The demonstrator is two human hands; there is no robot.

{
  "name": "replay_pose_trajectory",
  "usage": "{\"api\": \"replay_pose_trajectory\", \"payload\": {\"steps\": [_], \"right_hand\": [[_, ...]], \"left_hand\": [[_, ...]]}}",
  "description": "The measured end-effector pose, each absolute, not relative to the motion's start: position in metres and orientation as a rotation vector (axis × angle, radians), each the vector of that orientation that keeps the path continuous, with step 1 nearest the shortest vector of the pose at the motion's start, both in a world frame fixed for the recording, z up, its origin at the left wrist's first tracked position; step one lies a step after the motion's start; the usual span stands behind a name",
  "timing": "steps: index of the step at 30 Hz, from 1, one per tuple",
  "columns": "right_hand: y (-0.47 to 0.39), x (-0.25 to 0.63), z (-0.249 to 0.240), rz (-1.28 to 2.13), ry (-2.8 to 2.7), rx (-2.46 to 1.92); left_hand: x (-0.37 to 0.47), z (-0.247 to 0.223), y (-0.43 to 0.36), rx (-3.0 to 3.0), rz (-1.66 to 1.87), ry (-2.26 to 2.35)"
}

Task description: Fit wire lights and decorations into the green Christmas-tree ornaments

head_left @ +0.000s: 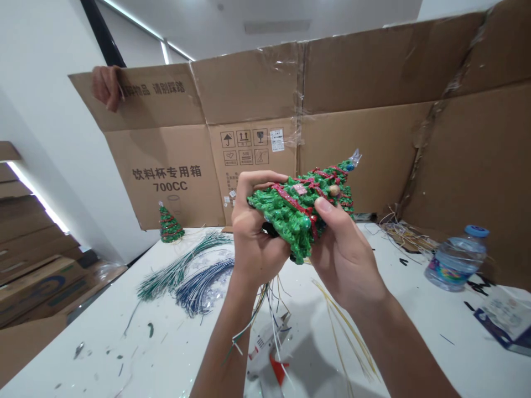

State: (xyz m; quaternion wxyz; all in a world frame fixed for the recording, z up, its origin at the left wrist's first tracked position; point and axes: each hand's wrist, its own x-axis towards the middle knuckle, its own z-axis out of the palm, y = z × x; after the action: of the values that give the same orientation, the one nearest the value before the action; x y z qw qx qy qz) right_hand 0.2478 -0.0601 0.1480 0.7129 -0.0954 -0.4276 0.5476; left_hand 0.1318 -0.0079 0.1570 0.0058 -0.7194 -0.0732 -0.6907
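A small green Christmas tree (286,218) with red glitter garland, tiny ornaments and a clear star at its tip is held up above the table, tilted so the tip points to the upper right. My left hand (255,232) grips its wide base, fingers wrapped around the edge. My right hand (346,251) holds the side nearer the tip, with the thumb pressed on the front. Thin white, green and yellow wires hang below the base. Beneath my hands, partly hidden, a white glue gun (265,345) with a red-orange trigger lies on the table.
Bundles of green wires (178,271) and blue wires (203,284) lie at left, yellow wires (344,326) at right. A second small tree (168,225) stands behind. A water bottle (456,260) and tissue pack (506,315) sit at right. Another person's hand (107,87) grips the cardboard wall (352,72).
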Motion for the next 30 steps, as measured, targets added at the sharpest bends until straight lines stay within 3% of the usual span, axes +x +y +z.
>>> {"api": "replay_pose_trajectory", "payload": {"steps": [30], "right_hand": [[-0.065, 0.250, 0.154, 1.160, -0.963, -0.347]], "left_hand": [[0.133, 0.154, -0.008, -2.333, -2.188, -0.314]]}}
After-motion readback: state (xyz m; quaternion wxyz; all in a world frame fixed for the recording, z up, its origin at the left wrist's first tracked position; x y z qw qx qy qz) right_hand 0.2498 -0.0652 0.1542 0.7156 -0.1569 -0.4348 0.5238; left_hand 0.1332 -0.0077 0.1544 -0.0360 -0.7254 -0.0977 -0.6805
